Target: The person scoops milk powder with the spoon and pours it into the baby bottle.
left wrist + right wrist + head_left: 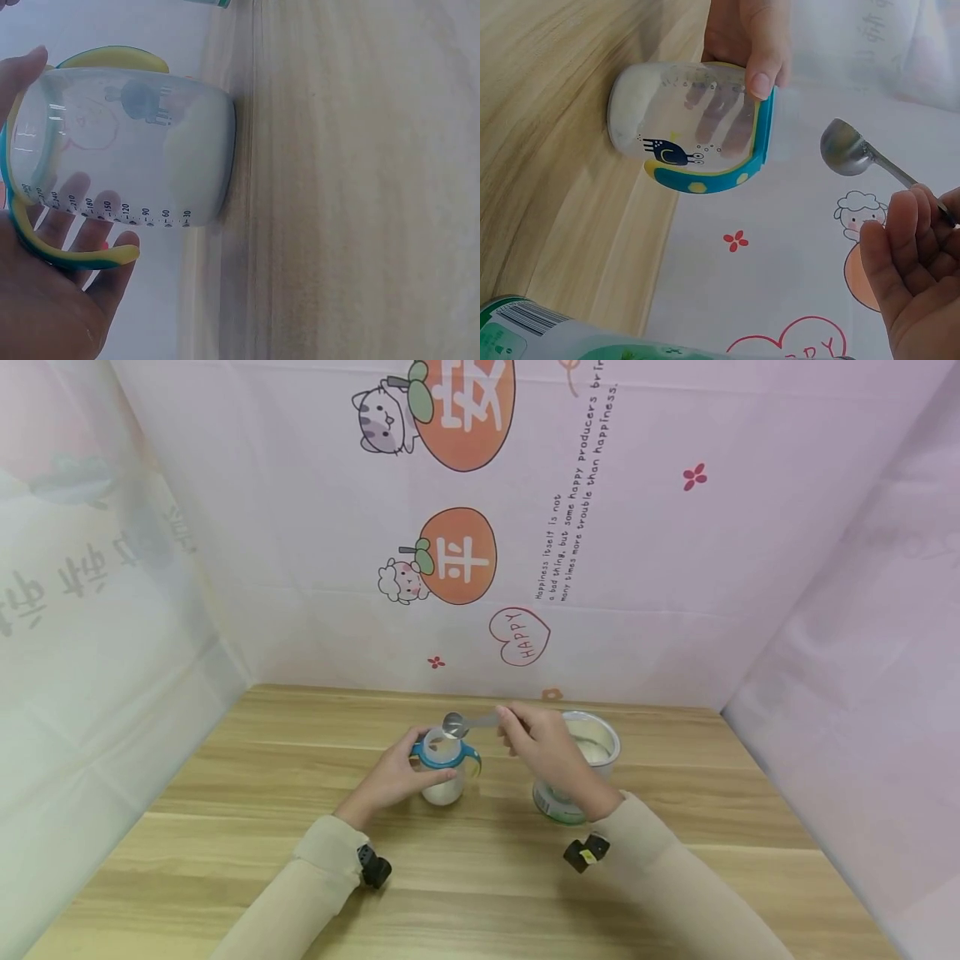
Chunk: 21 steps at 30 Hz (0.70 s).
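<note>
A clear baby bottle (442,789) with a blue-and-yellow handled collar stands on the table, its mouth uncapped. White contents (196,154) fill its lower part, near the 30 to 60 marks in the left wrist view. My left hand (392,781) grips the bottle near the collar, with fingers behind and thumb in front. Between thumb and fingers, my right hand (546,745) pinches the handle of a metal measuring spoon (845,148). The spoon's bowl hangs just above the bottle mouth, apart from it in the right wrist view. What the bowl holds cannot be made out.
An open can (613,745) with pale powder inside stands right of the bottle, partly behind my right hand and wrist. Printed cloth walls (637,635) enclose the wooden table (465,893) at the back and both sides.
</note>
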Motion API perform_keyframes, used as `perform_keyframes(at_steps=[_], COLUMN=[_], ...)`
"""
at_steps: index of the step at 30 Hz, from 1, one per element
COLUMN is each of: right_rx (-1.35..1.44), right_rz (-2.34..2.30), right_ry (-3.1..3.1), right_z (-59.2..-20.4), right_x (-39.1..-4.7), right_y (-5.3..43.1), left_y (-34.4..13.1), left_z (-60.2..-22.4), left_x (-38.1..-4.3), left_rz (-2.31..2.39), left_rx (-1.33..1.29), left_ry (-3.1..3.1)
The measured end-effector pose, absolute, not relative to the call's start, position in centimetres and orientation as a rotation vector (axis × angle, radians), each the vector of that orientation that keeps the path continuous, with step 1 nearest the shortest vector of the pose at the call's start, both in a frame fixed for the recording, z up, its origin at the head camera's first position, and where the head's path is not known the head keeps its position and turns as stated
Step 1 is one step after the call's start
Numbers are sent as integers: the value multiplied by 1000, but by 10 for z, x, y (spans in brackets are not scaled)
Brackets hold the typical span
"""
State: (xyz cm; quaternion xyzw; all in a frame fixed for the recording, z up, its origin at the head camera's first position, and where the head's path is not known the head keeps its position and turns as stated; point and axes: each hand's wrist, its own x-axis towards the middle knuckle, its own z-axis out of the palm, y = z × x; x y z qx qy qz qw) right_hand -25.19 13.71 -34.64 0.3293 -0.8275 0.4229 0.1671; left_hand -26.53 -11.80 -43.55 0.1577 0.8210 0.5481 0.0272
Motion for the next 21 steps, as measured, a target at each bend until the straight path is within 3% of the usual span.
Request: perform_keyframes(at_steps=[21], right_rx=[902], right_rz=[1195], right_ry=[-2336], right_z=[-339], right_x=[-249], right_y=[155], left_y=[-112], left_z=[-424], left_x=[-271], left_rz=[1549], left_rx=[602], left_ry=[2655])
